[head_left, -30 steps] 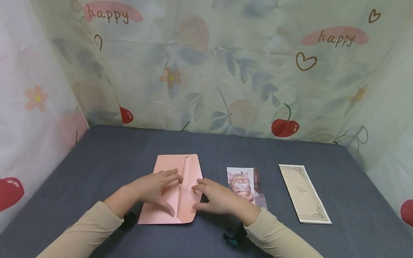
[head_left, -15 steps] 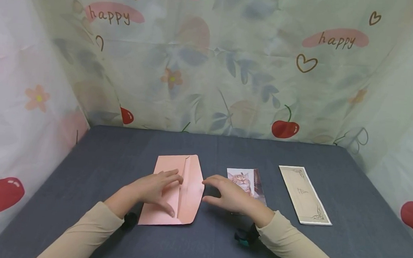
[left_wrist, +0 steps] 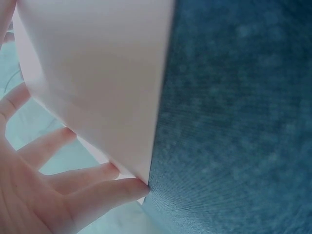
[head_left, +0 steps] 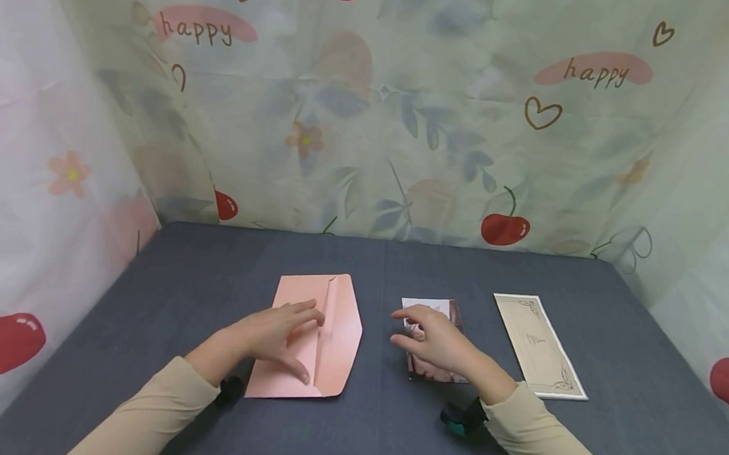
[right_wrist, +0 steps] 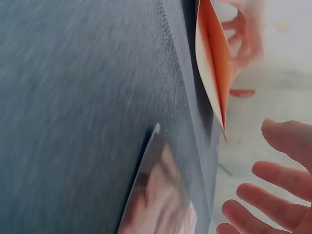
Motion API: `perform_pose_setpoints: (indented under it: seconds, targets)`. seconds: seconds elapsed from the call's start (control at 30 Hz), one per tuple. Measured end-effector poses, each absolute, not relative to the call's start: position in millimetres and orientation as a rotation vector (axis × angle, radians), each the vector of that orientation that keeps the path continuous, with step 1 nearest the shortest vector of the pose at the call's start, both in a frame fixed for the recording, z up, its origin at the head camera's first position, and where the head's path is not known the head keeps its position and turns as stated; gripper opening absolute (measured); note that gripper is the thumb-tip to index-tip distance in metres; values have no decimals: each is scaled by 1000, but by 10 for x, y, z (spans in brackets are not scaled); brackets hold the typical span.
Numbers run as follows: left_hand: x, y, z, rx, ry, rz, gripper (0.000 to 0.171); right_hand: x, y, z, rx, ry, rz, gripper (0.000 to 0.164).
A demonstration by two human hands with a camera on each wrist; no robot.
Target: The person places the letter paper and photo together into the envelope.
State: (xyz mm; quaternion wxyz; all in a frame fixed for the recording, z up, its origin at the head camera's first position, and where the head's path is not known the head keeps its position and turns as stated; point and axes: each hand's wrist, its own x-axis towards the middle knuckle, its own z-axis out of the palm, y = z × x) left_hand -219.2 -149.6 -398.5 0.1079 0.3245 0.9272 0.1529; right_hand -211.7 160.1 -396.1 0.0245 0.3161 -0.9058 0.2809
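Note:
A pink envelope lies on the dark cloth, its flap unfolded to the right. My left hand rests on the envelope with spread fingers; the left wrist view shows its fingertips touching the pale paper. Over a cat photo card hovers my right hand, its fingers loosely extended and holding nothing. That hand hides much of the card in the head view. In the right wrist view the card lies below the hand's spread fingers, and the envelope stands out beyond it.
A long beige card or booklet with a white edge and corner ornaments lies to the right, partly behind my right forearm. The dark table cloth ends at a patterned curtain at the back and sides.
My right hand has left the envelope's flap and moved right, over the cat photo card. The left hand has stayed on the envelope.

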Motion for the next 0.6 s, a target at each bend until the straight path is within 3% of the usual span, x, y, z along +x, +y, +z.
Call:
perform_pose_setpoints:
  seconds: [0.6]
  targets:
    - [-2193,-1505,-3976,943,2717,456,78,-2155,2036,-4004,696,-2833,972,35]
